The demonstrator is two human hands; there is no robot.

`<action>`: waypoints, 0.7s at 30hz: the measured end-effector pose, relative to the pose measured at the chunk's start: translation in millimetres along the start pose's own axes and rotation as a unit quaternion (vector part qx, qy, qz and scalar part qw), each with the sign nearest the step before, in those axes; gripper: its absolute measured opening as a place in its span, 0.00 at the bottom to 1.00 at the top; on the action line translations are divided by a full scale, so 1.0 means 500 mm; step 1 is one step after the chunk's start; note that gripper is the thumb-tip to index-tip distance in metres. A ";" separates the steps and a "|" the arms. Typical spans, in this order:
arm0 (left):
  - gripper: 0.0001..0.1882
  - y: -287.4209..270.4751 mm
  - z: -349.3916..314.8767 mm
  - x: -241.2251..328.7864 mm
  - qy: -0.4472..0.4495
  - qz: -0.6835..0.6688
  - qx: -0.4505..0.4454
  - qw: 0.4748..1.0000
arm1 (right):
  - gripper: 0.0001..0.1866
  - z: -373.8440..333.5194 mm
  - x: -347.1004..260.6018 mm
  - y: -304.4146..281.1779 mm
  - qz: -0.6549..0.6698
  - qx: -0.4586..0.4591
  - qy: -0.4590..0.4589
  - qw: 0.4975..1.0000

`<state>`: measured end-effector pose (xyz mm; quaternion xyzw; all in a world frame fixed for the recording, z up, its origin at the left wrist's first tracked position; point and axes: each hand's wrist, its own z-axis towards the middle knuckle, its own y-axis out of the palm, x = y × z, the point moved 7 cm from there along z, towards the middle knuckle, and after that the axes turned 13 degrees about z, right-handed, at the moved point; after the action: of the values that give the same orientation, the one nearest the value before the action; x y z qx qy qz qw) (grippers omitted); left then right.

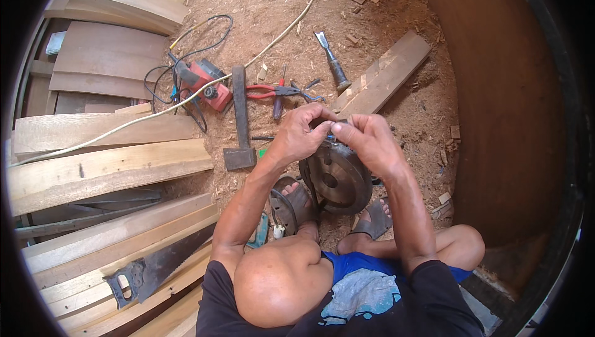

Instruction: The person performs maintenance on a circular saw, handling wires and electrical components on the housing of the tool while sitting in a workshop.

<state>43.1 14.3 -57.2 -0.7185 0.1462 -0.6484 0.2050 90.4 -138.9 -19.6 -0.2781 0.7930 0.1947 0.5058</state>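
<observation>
My left hand (302, 131) and my right hand (370, 141) meet in front of me, thumbs and fingertips pinched close together. Whatever lies between them is small, dark and too hidden to name. Just below the fingers stands a round, dark metal power-tool body (338, 179), like a circular saw's guard, with a hole at its centre. It rests on the ground between my sandalled feet, tilted toward me. A loose curved metal plate (283, 212) leans by the foot on the left, with a white plug (279, 231) close to it.
A hammer (242, 158), red electric planer (211, 89), red-handled pliers (263, 91), screwdriver (277, 106) and chisel (332, 61) lie on sawdust ahead. A plank (393, 67) lies beyond my right hand. Stacked boards (111, 172) and a handsaw (152, 270) are left; a brown panel (502, 89) rises right.
</observation>
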 end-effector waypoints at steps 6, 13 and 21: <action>0.12 0.001 -0.010 0.023 0.040 -0.023 -0.023 0.999 | 0.17 0.037 0.025 -0.013 0.341 -0.059 0.056 0.937; 0.13 0.021 -0.008 -0.020 -0.023 -0.103 0.011 0.994 | 0.09 0.034 -0.038 -0.024 0.146 -0.033 -0.038 0.988; 0.10 0.017 -0.003 0.003 -0.026 -0.048 0.024 0.998 | 0.05 0.056 -0.041 -0.034 0.022 -0.011 -0.086 0.996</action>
<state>42.4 5.8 -59.8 -0.7363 0.0908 -0.6416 0.1948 127.7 -130.6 -13.2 -0.2487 0.7501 0.2376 0.5648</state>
